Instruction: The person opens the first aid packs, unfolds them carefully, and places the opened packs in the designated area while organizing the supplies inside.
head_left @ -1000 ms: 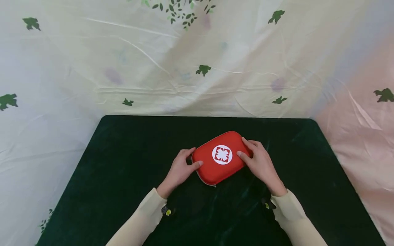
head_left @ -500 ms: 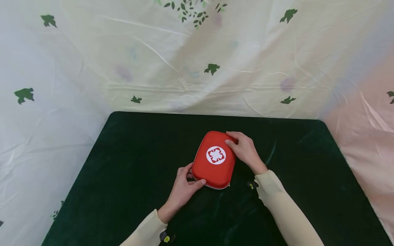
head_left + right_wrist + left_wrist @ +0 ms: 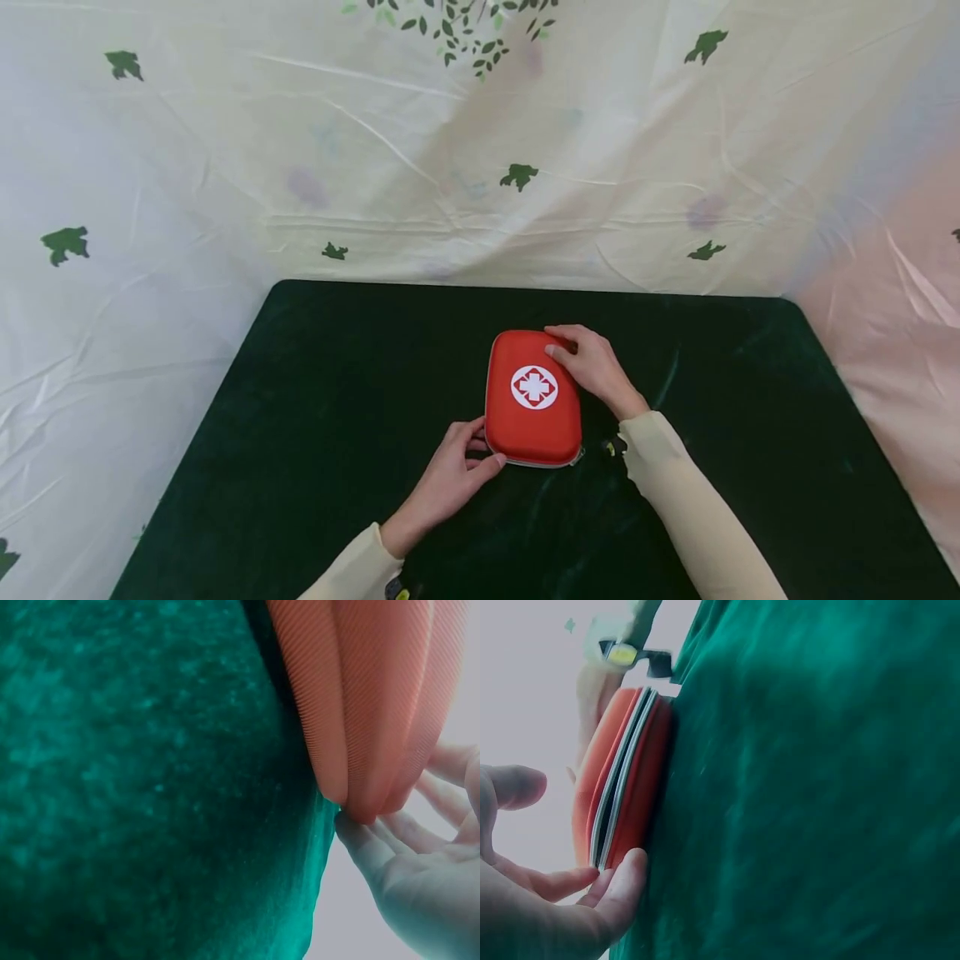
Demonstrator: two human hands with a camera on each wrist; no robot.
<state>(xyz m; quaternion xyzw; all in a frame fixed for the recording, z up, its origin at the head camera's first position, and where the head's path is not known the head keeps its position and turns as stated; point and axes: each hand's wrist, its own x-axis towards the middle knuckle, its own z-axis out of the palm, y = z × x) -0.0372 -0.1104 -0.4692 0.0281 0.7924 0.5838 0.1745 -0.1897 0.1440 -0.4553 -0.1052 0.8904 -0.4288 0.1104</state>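
A red first-aid case [image 3: 534, 429] lies on the dark green cloth, its short side facing me. Its lid bears a round white emblem with a cross, and a zip pull [image 3: 577, 457] hangs at the near right corner. My left hand [image 3: 447, 477] is at the near left corner. In the left wrist view its fingertips touch the case's side by the pale zip seam [image 3: 619, 780], while the thumb stands off. At the far right corner my right hand [image 3: 594, 364] holds the case, thumb on the lid and fingers over the far edge.
Dark green velvety cloth [image 3: 360, 375] covers the table. Behind it and at both sides hang pale curtains [image 3: 420, 192] with leaf and bird prints. A small device [image 3: 615, 447] with a yellow spot sits at the right wrist.
The case has turned counterclockwise from lying slanted sideways to nearly upright in the head view. My left hand moved toward me with its corner; the right hand shifted left and away.
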